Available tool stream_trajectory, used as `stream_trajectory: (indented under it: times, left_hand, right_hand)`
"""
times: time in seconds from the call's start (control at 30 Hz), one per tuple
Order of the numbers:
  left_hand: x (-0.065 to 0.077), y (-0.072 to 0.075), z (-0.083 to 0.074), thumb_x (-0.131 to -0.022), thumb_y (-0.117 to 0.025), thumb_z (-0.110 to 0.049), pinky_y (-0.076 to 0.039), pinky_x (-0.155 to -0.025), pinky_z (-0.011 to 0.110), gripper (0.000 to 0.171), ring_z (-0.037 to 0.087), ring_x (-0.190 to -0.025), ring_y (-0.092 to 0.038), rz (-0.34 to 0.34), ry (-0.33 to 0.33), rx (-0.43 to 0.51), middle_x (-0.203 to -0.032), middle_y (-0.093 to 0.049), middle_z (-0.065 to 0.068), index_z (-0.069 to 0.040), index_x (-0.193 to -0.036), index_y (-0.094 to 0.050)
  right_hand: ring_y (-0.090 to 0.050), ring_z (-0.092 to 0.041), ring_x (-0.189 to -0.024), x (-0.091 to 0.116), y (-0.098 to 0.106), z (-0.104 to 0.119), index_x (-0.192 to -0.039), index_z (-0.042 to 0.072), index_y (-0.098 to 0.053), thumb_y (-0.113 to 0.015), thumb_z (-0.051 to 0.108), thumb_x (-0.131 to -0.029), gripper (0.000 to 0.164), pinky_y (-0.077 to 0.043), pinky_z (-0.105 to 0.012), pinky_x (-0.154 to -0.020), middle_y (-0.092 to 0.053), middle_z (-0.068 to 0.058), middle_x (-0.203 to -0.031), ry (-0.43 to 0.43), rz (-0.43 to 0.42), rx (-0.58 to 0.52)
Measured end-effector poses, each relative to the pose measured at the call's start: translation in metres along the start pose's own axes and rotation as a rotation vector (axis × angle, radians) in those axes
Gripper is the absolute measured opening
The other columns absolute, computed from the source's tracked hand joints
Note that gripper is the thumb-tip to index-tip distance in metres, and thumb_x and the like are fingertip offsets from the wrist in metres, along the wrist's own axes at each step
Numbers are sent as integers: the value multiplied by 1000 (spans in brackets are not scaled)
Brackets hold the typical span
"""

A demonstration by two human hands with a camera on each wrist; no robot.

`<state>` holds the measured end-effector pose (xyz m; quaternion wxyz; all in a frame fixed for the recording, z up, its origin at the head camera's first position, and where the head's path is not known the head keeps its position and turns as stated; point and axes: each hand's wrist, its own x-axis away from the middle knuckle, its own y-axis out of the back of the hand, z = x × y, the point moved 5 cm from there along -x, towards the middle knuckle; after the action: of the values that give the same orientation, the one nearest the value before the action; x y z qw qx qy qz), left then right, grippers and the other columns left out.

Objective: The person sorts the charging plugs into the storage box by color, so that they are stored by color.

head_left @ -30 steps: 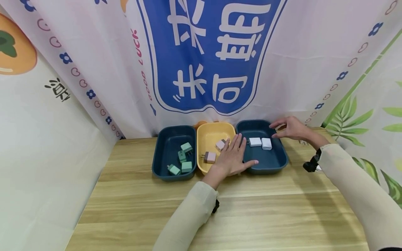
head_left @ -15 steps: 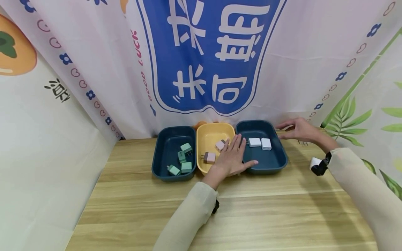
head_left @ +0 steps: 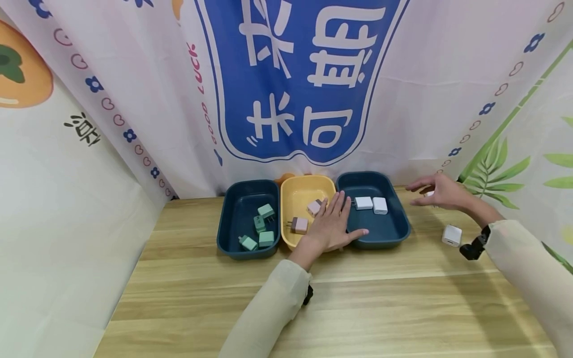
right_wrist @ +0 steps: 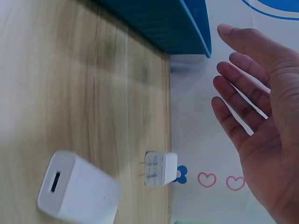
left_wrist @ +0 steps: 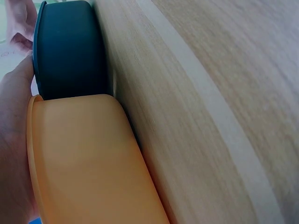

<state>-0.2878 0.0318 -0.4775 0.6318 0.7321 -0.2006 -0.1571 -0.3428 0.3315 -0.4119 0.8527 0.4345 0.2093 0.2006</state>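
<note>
My left hand [head_left: 327,226] lies with fingers straight and spread across the adjoining rims of a yellow tray [head_left: 309,180] and a dark blue tray [head_left: 380,242]. Two white chargers, one of them a plug charger [head_left: 363,203], sit in that blue tray. Pink-and-grey plug chargers [head_left: 299,225] are in the yellow one, partly covered by the hand. Empty, my right hand [head_left: 447,193] hovers over the table right of the trays, fingers apart in the right wrist view. Below it are a white charger [right_wrist: 81,189] and a white plug charger [right_wrist: 161,169] with its prongs showing.
At the left of the row stands another dark blue tray [head_left: 237,191] holding several green plug chargers [head_left: 266,238]. A printed cloth [head_left: 179,124] hangs behind the wooden table [head_left: 358,298]. The trays stand side by side near the table's back edge.
My right hand has moved right, away from the right blue tray's edge. The white charger on the table, formerly behind the wrist, is now uncovered. My left hand stays put.
</note>
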Motion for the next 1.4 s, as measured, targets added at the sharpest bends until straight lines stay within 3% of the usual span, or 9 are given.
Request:
stream_trajectory:
  times: [0.1, 0.43, 0.7, 1.03, 1.13, 1.27, 1.4]
  left_hand:
    - [-3, -4, 1, -95, -32, -88, 4, -133, 46, 109, 21, -165, 9, 18, 4, 11, -180, 0, 7, -13, -172, -10]
    - [-4, -4, 2, -95, -32, -88, 3, -133, 47, 109, 21, -164, 11, 24, 8, 2, -180, 1, 8, -14, -172, -8]
    - [0, 2, 0, -97, -33, -86, -4, -133, 50, 107, 23, -165, 5, -8, -5, 0, -179, -3, 9, -12, -172, -12]
    - [1, 2, 0, -97, -32, -86, -3, -134, 48, 107, 23, -166, 4, -8, -3, -4, -179, -3, 9, -12, -172, -12]
    - [1, 2, 0, -97, -32, -86, -2, -134, 48, 107, 23, -166, 4, -8, -2, -5, -179, -3, 9, -12, -172, -12]
    - [2, 3, -1, -97, -33, -85, -3, -133, 49, 106, 23, -166, 3, -13, -6, -4, -179, -4, 9, -12, -171, -13]
    - [1, 2, 0, -97, -32, -86, -3, -133, 49, 106, 23, -165, 5, -4, 0, -4, -180, -3, 9, -13, -172, -11]
  right_hand:
    - [-66, 6, -98, 7, 0, -4, -115, 6, -80, -89, 10, -85, 32, -64, -33, -83, -80, -12, -112, 12, 1, -13]
    - [-69, -1, -94, 28, 3, -10, -118, 4, -79, -89, 7, -84, 36, -61, -24, -79, -78, -17, -113, -32, -5, -4]
    - [-70, 0, -95, 41, 6, -16, -116, 4, -80, -90, 7, -82, 36, -62, -26, -80, -80, -14, -110, 3, -1, 0]
    - [-71, -4, -100, 62, 6, -25, -121, 0, -78, -89, 11, -85, 39, -61, -26, -83, -78, -15, -114, -77, 39, -1]
    - [-69, -3, -100, 69, 6, -29, -122, 5, -79, -90, 16, -85, 40, -59, -27, -82, -79, -11, -115, -120, 52, 36]
    - [-72, -14, -101, 77, 5, -33, -123, 8, -78, -91, 20, -84, 43, -58, -28, -79, -78, -12, -118, -163, 76, 51]
    - [-73, -13, -99, 83, 2, -35, -121, 6, -78, -92, 16, -82, 43, -58, -25, -77, -79, -13, -115, -137, 72, 32]
